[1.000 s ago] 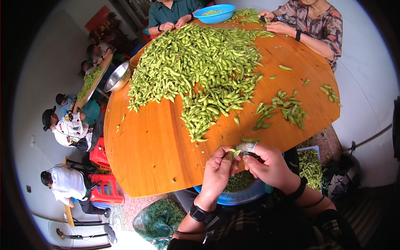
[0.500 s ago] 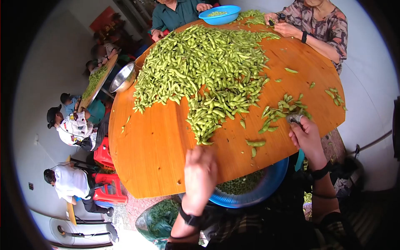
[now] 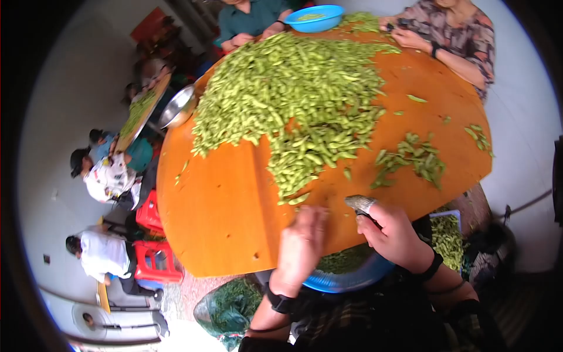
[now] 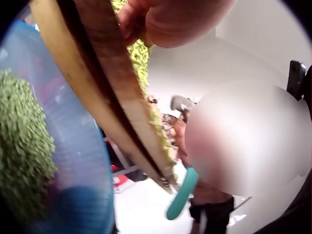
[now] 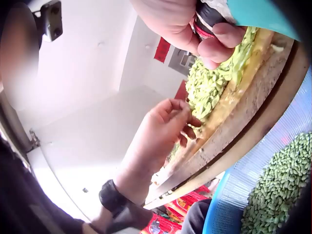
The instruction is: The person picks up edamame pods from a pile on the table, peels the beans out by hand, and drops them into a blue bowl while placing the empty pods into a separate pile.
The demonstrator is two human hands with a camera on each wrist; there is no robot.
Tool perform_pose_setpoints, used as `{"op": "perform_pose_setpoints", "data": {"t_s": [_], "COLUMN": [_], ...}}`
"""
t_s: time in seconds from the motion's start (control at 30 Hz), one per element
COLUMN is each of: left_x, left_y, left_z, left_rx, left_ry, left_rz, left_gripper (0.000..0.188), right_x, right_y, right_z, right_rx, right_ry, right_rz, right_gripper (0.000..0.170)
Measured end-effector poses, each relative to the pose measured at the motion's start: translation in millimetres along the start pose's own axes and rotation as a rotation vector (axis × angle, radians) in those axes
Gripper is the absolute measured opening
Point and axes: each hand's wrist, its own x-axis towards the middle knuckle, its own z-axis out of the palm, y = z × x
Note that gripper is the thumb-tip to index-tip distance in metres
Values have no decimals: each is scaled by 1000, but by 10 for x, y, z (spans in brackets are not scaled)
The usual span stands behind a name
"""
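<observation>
My left hand (image 3: pixel 302 243), blurred, is at the near edge of the wooden table (image 3: pixel 217 223), just below the green pods (image 3: pixel 299 158). In the right wrist view that left hand (image 5: pixel 161 136) has loosely bent fingers, and nothing shows in them. My right hand (image 3: pixel 399 237) is to its right, a grey wrap (image 3: pixel 359 203) on one digit. In the right wrist view its fingers curl round a black tool (image 5: pixel 209 17) with a red band. A teal piece (image 5: pixel 265 14) lies beside this hand. The blue basin (image 3: pixel 346 281) with shelled beans stands below the table edge.
Loose pods (image 3: pixel 413 158) lie at the table's right. Two people sit across, near a blue bowl (image 3: pixel 314 23). A metal bowl (image 3: pixel 177 107) is at the left edge, red stools (image 3: pixel 155 261) beyond, and a net sack (image 3: pixel 229 311) on the floor.
My right hand has come from the loose pods on the right toward the near edge, closer to my left hand. The left hand has shifted slightly right.
</observation>
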Motion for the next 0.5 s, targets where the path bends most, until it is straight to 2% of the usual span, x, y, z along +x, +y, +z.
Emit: {"op": "perform_pose_setpoints", "data": {"t_s": [0.03, 0.1, 0.17, 0.2, 0.23, 0.27, 0.3, 0.37, 0.43, 0.47, 0.5], "left_x": [-19, -69, -121, -106, -140, -159, -158, -179, -191, -204, -216], "left_y": [117, 184, 172, 225, 236, 210, 195, 191, 173, 159, 139], "left_z": [4, 79, 214, 225, 262, 324, 357, 361, 380, 385, 378], "left_rx": [-196, -526, -903, -1139, -1258, -1322, -1393, -1402, -928, -931, -683], "left_ry": [-16, -11, 77, 79, 55, 44, 27, 29, 171, 172, 212], "left_rz": [-52, -270, -371, -358, -442, -454, -462, -472, -280, -279, -152], "left_gripper": [13, 15, 15, 14, 15, 16, 18, 19, 22, 22, 23], "right_x": [29, 23, -19, -43, -63, -72, -75, -92, -106, -110, -96], "right_y": [19, -49, -79, -138, -176, -160, -143, -192, -184, -187, -215], "right_z": [85, 189, 244, 264, 272, 278, 257, 234, 191, 171, 160], "right_rx": [-51, 4, 6, 55, 95, 29, 34, 83, 122, 167, 165], "right_ry": [-18, -25, -47, -48, -43, -31, -56, -59, -59, -52, -50], "right_rz": [-71, 1, 48, 104, 163, 102, 126, 207, 258, 310, 307], "right_gripper": [18, 14, 12, 11, 11, 11, 12, 14, 15, 16, 16]}}
